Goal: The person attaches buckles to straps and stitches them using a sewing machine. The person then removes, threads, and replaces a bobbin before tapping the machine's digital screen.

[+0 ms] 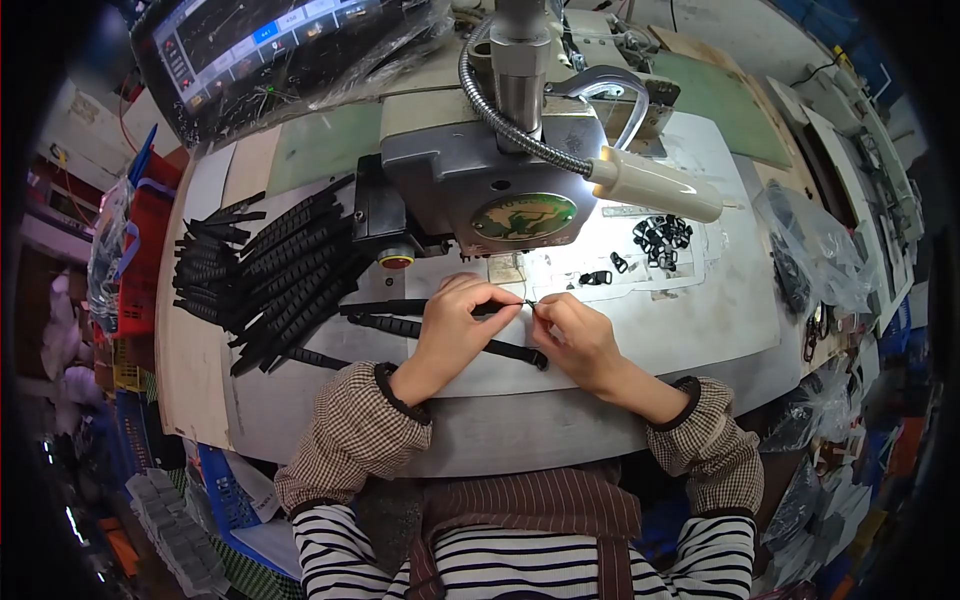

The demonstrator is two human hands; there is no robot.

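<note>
My left hand (462, 325) pinches the end of a black strap (395, 307) at the middle of the table, just in front of the sewing machine head (490, 180). Close against it, my right hand (580, 340) is closed on a small black piece at that strap end; its shape is too small to tell. Another black strap (495, 348) lies under and beside my hands, a dark buckle at its right end. A large pile of black straps (290, 260) lies to the left. Loose black buckles (662, 240) lie at the right under the lamp.
A lamp (655, 183) juts out over the right of the table (700, 335). A screen (250, 50) stands at the back left. Clear plastic bags (820, 240) lie at the right edge, and a red crate (135, 270) is at the far left.
</note>
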